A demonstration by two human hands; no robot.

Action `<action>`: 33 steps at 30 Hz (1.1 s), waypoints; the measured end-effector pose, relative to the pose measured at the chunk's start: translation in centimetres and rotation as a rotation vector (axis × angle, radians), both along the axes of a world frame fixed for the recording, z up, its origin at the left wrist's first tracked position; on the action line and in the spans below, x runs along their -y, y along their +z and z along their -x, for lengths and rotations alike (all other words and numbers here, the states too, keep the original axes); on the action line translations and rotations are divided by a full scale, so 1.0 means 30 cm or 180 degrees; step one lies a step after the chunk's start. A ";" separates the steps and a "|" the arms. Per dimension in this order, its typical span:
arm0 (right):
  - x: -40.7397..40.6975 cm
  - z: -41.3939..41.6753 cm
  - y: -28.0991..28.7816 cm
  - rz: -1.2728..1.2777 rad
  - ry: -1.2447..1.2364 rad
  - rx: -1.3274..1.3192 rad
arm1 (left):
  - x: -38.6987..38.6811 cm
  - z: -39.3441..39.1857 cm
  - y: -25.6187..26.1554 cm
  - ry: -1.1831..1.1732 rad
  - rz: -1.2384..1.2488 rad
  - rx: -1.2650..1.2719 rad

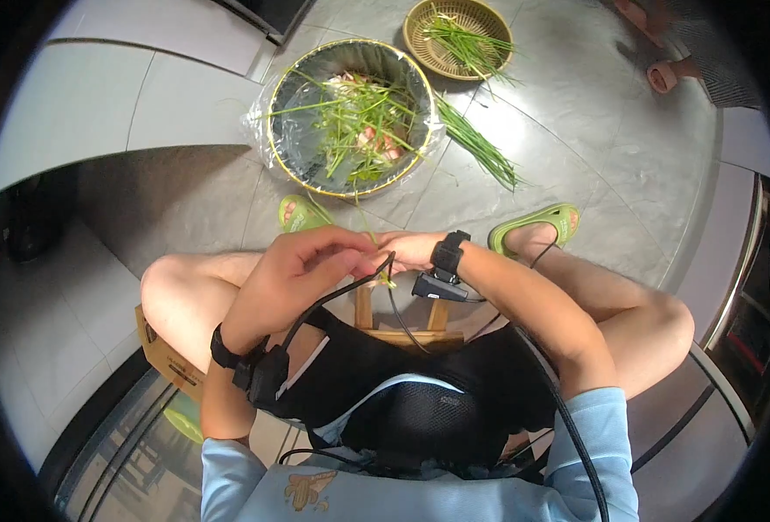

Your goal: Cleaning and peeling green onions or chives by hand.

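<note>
My left hand and my right hand meet above the stool, fingers close around a thin green stalk, likely a scallion or chive. Which hand grips it is hard to tell, since the fingers overlap. Beyond them stands a round bin lined with clear plastic, holding green stalks and pale and reddish scraps. A bundle of long green scallions or chives lies on the floor right of the bin. Further back, a tan woven-look basket holds more green stalks.
Black cables run from wrist-worn devices past my hands. My feet in green clogs flank the near side of the bin. A wooden stool is between my legs. Another person's foot in a pink slipper is at upper right. White cabinets stand left.
</note>
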State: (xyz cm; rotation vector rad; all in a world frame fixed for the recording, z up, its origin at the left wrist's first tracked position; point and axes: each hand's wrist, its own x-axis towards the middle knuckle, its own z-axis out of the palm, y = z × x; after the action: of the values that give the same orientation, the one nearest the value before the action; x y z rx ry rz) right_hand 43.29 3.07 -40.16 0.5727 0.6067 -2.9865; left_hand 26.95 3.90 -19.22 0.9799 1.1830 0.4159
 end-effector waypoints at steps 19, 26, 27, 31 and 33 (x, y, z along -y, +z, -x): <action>-0.335 -0.275 0.709 -0.5692 -0.2216 0.1948 | 0.238 0.054 0.118 -0.1099 -0.1351 0.0266; -0.456 -0.425 0.890 -0.4665 -0.2892 0.3019 | 0.262 0.105 0.151 -0.0987 -0.0981 0.0783; -0.460 -0.438 0.894 -0.4722 -0.2909 0.3008 | 0.255 0.119 0.144 -0.0986 -0.1037 0.0790; -0.423 -0.400 0.877 -0.4063 -0.2745 0.2184 | 0.217 0.129 0.084 -0.0535 -0.0852 0.0285; -0.418 -0.353 0.860 -0.4030 -0.2314 0.1996 | 0.180 0.081 0.071 -0.0317 -0.0860 -0.0337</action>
State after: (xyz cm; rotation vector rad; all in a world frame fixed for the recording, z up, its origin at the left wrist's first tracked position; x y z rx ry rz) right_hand 53.88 15.62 -14.35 1.9593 2.5464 -2.1331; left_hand 24.51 -1.50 -17.10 1.3027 1.1866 0.4566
